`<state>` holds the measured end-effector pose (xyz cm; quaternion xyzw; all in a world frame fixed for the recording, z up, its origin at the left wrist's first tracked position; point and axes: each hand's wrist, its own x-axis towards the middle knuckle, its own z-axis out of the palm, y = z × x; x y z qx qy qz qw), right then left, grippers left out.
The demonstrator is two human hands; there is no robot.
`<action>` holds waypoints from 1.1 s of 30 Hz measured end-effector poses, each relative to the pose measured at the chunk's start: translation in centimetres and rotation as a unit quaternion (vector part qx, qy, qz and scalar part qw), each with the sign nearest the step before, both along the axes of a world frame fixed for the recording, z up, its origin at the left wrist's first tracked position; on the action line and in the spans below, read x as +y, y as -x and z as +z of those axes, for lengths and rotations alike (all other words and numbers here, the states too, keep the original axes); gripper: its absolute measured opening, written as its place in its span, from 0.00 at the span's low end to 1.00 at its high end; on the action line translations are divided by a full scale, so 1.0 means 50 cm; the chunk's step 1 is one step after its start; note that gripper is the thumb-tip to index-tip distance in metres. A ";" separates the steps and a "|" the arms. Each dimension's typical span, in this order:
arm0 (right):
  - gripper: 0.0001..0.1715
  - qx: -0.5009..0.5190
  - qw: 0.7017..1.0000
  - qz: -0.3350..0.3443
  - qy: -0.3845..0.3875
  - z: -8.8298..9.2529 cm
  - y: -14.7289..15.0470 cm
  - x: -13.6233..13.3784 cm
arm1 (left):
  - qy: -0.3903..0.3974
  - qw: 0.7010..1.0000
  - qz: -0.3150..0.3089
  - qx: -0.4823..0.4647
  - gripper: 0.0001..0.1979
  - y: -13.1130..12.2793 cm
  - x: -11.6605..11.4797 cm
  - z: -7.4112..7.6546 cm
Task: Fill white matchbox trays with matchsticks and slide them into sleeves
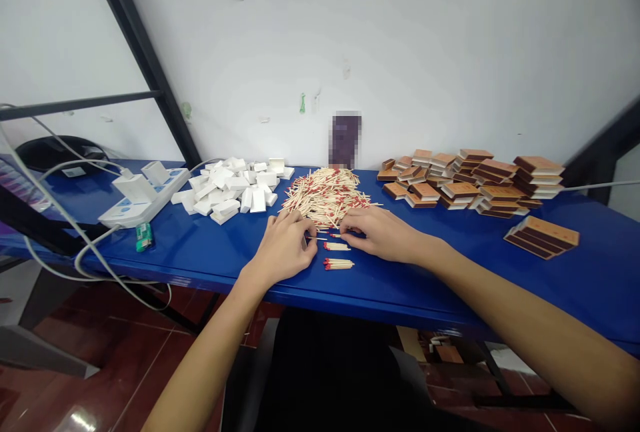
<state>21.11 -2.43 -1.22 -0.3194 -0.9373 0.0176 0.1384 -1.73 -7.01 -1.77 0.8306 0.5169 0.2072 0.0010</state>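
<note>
A heap of loose red-tipped matchsticks lies against the wall, just beyond both hands. My left hand is at its near left side, fingers curled and pinching a matchstick whose pale stick points right. From the other side my right hand reaches in, thumb and fingertips closed on a match with its red head to the left. Between and below the hands are two small bundles of matches, the upper bundle and the lower bundle, heads facing left.
White inner trays are piled at left. Stacked matchbox sleeves stand at right, with a separate group of sleeves nearer me. A power strip, cables and a green item occupy the left of the blue table.
</note>
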 end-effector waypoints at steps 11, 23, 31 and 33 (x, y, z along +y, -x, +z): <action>0.13 0.039 0.999 0.022 0.029 -0.002 0.010 -0.004 | -0.005 1.000 -0.026 0.000 0.06 0.005 0.004 -0.001; 0.11 0.107 0.993 0.040 -0.011 -0.004 0.025 -0.016 | -0.024 0.995 -0.085 -0.055 0.04 0.001 -0.004 0.007; 0.08 0.046 0.998 -0.033 -0.010 0.004 0.003 -0.005 | -0.028 0.997 -0.073 0.011 0.11 0.004 -0.001 -0.001; 0.08 0.033 0.999 -0.034 -0.006 0.001 0.004 -0.004 | -0.026 0.997 -0.063 0.021 0.13 0.004 0.001 -0.005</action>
